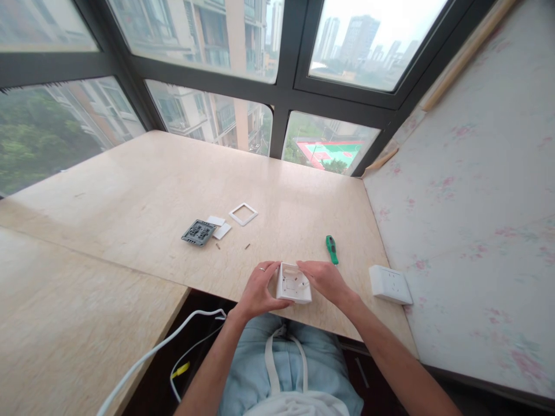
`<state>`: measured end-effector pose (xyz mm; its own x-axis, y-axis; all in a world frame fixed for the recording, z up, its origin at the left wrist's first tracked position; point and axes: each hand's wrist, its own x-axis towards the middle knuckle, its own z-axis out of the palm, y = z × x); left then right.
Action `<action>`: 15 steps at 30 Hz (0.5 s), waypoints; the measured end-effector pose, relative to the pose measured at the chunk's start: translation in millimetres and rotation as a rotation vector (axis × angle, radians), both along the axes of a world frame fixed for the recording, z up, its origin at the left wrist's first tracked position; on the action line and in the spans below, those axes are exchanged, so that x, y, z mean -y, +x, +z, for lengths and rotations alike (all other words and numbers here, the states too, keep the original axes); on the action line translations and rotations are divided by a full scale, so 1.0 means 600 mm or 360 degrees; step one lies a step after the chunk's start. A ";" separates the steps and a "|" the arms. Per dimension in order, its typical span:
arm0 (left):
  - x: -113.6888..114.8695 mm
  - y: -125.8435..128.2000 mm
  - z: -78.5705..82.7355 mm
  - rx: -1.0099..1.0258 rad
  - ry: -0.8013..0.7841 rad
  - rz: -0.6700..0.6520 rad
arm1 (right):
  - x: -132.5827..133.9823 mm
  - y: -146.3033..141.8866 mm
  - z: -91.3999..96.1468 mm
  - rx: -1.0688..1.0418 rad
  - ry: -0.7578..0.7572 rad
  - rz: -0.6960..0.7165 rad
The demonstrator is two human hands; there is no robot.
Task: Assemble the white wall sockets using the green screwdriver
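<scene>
A white square wall-switch back box (pixel 293 283) is at the front edge of the counter, its hollow side facing up. My left hand (pixel 256 289) is closed around its left side, thumb along the near wall and fingers at the far corner. At the far right corner, my right hand (pixel 325 280) pinches the wall of the box with bent fingers. Some of those fingertips are hidden behind the hand. Beyond the box lie two small screws, one screw (pixel 247 247) near my left hand and another screw (pixel 218 246) farther left.
A green-handled screwdriver (pixel 331 249) lies beyond my right hand. Farther left are a grey switch module (pixel 199 232), white rocker plates (pixel 222 231) and a white square frame (pixel 243 214). A white socket (pixel 391 284) stands by the papered wall. A white cable (pixel 160 344) hangs at the counter's gap.
</scene>
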<state>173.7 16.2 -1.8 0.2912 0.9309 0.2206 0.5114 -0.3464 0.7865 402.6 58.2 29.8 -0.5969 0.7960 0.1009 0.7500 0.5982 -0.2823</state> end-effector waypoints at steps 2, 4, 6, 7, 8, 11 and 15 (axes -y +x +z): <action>0.000 0.000 0.001 0.0001 0.0001 -0.0001 | 0.003 0.003 -0.003 -0.0079 -0.0007 -0.0013; 0.000 0.000 0.000 -0.0006 -0.0002 -0.0004 | 0.006 0.006 -0.006 -0.0193 -0.0006 -0.0023; 0.000 0.000 0.000 -0.0018 -0.0005 -0.0006 | 0.007 0.009 -0.011 -0.0297 0.0019 -0.0035; -0.001 0.000 0.000 -0.0024 -0.0003 -0.0008 | 0.008 0.011 -0.013 -0.0339 0.0040 -0.0050; -0.001 0.000 0.000 -0.0029 0.0001 -0.0012 | 0.008 0.012 -0.015 -0.0374 0.0058 -0.0069; -0.001 -0.001 0.001 -0.0047 0.0016 -0.0025 | 0.009 0.014 -0.016 -0.0392 0.0051 -0.0120; -0.002 0.000 0.000 -0.0069 0.0028 -0.0026 | 0.006 0.008 -0.001 -0.0250 -0.0049 -0.0129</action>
<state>173.5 17.4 -1.7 0.3158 0.9220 0.2240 0.5390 -0.3686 0.7574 407.3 54.9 29.0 -0.5095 0.8450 0.1628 0.7405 0.5269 -0.4172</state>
